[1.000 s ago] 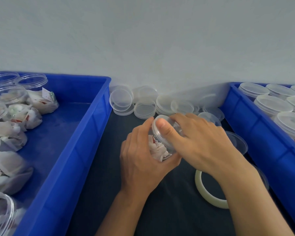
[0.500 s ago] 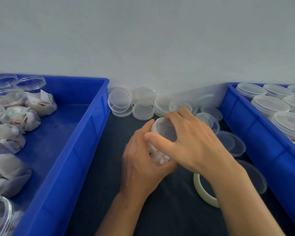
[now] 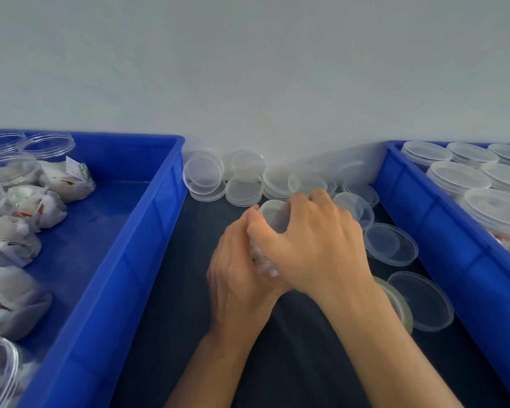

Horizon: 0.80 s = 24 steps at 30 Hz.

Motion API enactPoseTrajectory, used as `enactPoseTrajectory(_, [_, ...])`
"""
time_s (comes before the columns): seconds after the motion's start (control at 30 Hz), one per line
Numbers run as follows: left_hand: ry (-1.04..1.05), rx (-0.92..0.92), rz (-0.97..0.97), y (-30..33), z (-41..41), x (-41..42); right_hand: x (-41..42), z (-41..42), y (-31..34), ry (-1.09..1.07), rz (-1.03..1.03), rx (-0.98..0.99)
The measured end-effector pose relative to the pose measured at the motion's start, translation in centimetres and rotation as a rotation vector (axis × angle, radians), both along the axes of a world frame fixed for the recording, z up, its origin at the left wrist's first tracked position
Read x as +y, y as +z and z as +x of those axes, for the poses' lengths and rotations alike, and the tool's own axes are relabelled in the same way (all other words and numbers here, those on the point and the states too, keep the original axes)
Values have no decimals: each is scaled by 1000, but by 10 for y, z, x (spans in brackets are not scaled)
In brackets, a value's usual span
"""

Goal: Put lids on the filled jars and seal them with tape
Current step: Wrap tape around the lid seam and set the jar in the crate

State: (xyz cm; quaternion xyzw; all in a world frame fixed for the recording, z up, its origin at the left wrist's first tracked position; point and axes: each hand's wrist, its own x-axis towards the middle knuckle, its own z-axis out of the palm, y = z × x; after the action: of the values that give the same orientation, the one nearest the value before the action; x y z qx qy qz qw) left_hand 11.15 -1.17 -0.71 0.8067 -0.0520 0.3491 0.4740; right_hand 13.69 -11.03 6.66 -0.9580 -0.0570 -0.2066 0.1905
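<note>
My left hand (image 3: 236,278) grips a clear filled jar (image 3: 259,263) from the left, tilted away from me over the dark table. My right hand (image 3: 315,245) curls over its clear lid (image 3: 273,214), thumb on the near rim and fingers over the far rim. Most of the jar is hidden between the two hands. A roll of clear tape (image 3: 398,304) lies on the table just right of my right wrist, partly hidden by it.
Loose clear lids (image 3: 243,189) lie piled along the wall, with more lids (image 3: 390,244) to the right of my hands. A blue bin (image 3: 136,231) on the left holds open filled jars. A blue bin (image 3: 442,219) on the right holds lidded jars.
My right hand has turned on the lid, the thumb swinging left toward my left thumb. Both hands and the jar shifted slightly away from me.
</note>
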Motion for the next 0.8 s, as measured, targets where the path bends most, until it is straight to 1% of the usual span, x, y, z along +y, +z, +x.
enactPoseTrajectory(0.13, [-38,145,-127,-4,2,7,1,-3,4,47,28,34])
enactPoseTrajectory(0.23, [-68,164,-235,-5,2,7,-12,-3,14,148,158,117])
enactPoseTrajectory(0.3, [-38,181,-277,-5,5,7,-29,-4,16,124,186,98])
enactPoseTrajectory(0.33, [-19,190,-276,-6,5,8,-40,-5,15,76,188,93])
enactPoseTrajectory(0.4, [17,217,-249,-8,6,11,-62,-13,8,-25,132,160])
enactPoseTrajectory(0.53, [102,259,-135,-11,1,14,-83,-43,-19,-128,-113,383])
enactPoseTrajectory(0.6, [126,266,-82,-8,-3,15,-83,-57,-34,-127,-199,450])
enactPoseTrajectory(0.63, [140,273,-60,-6,-5,15,-81,-61,-41,-104,-205,456])
enactPoseTrajectory(0.7, [162,299,-26,-3,-13,15,-78,-63,-47,-46,-151,433])
enactPoseTrajectory(0.8, [159,315,-3,-9,-26,17,-74,-63,-49,52,-80,345])
